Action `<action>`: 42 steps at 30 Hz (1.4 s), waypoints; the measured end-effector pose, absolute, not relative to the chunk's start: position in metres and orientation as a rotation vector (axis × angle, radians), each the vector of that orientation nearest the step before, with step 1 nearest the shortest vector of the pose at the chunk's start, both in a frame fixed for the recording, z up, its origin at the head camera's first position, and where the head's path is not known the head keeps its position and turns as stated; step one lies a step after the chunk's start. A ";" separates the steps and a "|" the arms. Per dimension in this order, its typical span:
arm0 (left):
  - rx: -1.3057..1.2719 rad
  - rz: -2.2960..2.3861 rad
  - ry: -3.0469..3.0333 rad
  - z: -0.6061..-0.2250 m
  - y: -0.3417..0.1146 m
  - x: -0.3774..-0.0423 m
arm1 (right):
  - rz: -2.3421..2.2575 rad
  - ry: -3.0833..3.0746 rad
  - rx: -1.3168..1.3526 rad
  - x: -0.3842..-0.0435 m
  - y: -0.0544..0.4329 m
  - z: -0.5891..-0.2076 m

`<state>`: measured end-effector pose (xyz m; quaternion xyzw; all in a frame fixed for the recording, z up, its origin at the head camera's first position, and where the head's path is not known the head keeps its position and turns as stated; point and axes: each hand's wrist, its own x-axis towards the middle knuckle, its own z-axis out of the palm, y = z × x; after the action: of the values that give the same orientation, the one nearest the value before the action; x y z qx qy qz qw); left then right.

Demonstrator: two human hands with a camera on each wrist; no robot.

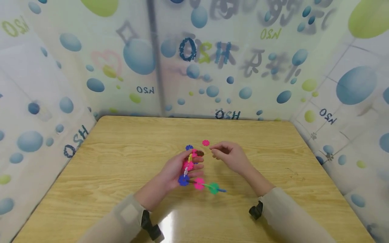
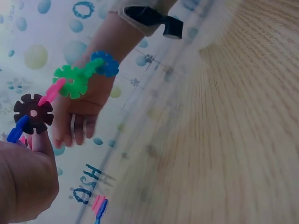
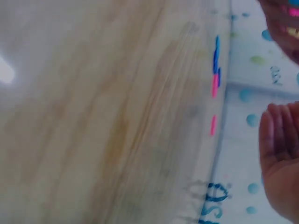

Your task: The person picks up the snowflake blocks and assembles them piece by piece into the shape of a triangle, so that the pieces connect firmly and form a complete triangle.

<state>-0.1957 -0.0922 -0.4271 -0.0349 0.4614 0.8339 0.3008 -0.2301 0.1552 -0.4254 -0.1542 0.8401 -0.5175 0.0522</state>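
My left hand [image 1: 177,168] grips a chain of flower-shaped interlocking plastic discs. Its upper part, with pink, yellow and brown discs, runs along the fingers. From a blue disc [image 1: 183,180] near the palm, the chain's lower end sticks out rightward through a pink disc [image 1: 199,184] and a green disc [image 1: 214,188] to a blue one seen edge-on. In the left wrist view a brown disc [image 2: 33,113] shows beside that hand. Apart from the chain, to its right, my right hand [image 1: 234,157] hovers with loosely bent fingers; nothing shows between them.
A loose pink disc [image 1: 205,142] lies on the wooden table [image 1: 136,141] just beyond the hands. Another blue disc [image 1: 189,147] is partly visible behind the left hand. In the right wrist view, blue and pink discs [image 3: 215,85] appear edge-on. A patterned curtain [image 1: 121,84] encloses the table.
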 end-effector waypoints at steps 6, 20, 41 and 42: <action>-0.146 2.229 1.165 -0.427 -0.103 -0.197 | -1.208 2.692 -0.400 -0.266 0.155 -0.435; -0.085 2.239 1.056 -0.426 -0.108 -0.195 | -0.862 2.751 -0.442 -0.316 0.132 -0.457; -0.076 2.230 1.213 -0.427 -0.099 -0.196 | -1.588 2.376 -0.245 -0.245 0.166 -0.432; -0.072 2.232 1.222 -0.427 -0.099 -0.196 | -1.650 2.320 -0.248 -0.239 0.166 -0.429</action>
<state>-0.1960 -0.0986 -0.4271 -0.0272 0.4589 0.8381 0.2938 -0.2393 0.1657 -0.4285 -0.0861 0.8037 -0.5716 0.1412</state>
